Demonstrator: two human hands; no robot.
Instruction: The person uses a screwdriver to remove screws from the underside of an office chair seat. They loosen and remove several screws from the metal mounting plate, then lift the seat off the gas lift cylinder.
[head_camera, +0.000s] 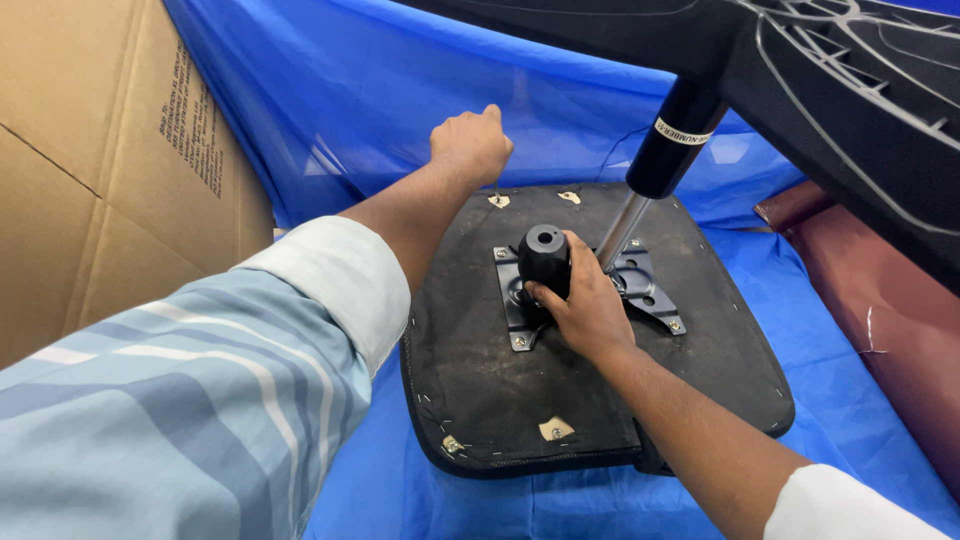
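Note:
An upturned black chair seat (480, 390) lies on a blue plastic sheet (400, 110). A black metal mounting plate (648, 290) is bolted to its middle, with a black cylindrical socket (544, 255) standing up from it. My right hand (585, 305) rests on the plate and grips the base of that socket. My left hand (470, 145) is a closed fist at the seat's far edge, around a thin tool whose tip meets a screw hole (498, 200). A gas-lift cylinder (665, 150) slants down to the plate.
A black star-shaped chair base (860, 90) hangs over the upper right. A large cardboard box (90, 170) stands at the left. A maroon padded part (880, 310) lies at the right edge.

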